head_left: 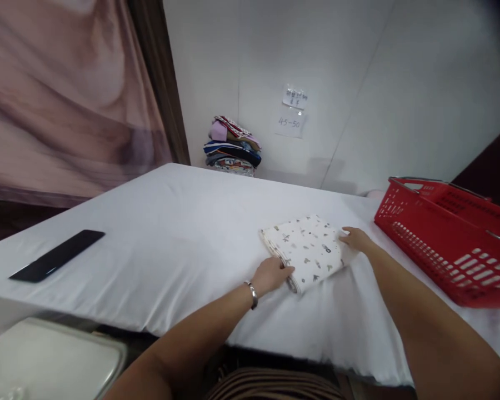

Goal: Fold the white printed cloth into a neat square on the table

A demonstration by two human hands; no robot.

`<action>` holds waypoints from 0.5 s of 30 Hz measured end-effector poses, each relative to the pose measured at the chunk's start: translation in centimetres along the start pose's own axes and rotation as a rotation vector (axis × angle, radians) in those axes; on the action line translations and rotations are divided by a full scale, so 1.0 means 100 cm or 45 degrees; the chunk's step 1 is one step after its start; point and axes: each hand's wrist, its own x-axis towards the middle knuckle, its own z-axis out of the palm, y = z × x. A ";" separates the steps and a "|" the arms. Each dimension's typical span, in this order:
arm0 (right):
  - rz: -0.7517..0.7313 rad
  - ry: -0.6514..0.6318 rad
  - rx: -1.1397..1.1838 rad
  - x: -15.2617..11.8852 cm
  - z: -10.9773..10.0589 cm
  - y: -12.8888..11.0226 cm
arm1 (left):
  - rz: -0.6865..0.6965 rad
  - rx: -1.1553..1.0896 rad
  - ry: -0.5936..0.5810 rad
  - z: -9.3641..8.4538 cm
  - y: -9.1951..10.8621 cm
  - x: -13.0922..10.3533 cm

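A folded white cloth (312, 250) with small grey and brown prints lies on the white-covered table (170, 233). At its near left edge, where the layers show, my left hand (271, 275) grips the cloth, the thumb on top and the fingers underneath. A silver bracelet (252, 294) circles my left wrist. On the opposite side my right hand (355, 239) pinches the cloth's right corner between thumb and fingers. Both arms reach in from the near edge of the table.
A red plastic basket (425, 233) with metal handles stands at the right. To the left lies a flat black object (58, 255). Several folded fabrics (233, 147) are stacked beyond the far edge, against the wall. A pale stool or lid (54, 361) sits at the lower left.
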 end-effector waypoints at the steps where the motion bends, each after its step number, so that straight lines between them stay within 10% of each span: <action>1: -0.005 0.010 -0.019 0.000 0.003 -0.003 | 0.003 -0.035 0.000 0.004 0.000 0.000; 6: -0.200 0.092 -0.036 -0.029 0.033 -0.043 | -0.063 -0.357 -0.111 -0.008 -0.019 0.002; 15: -0.883 -0.032 0.310 -0.121 0.073 -0.148 | -0.265 -0.707 0.285 -0.042 -0.042 0.046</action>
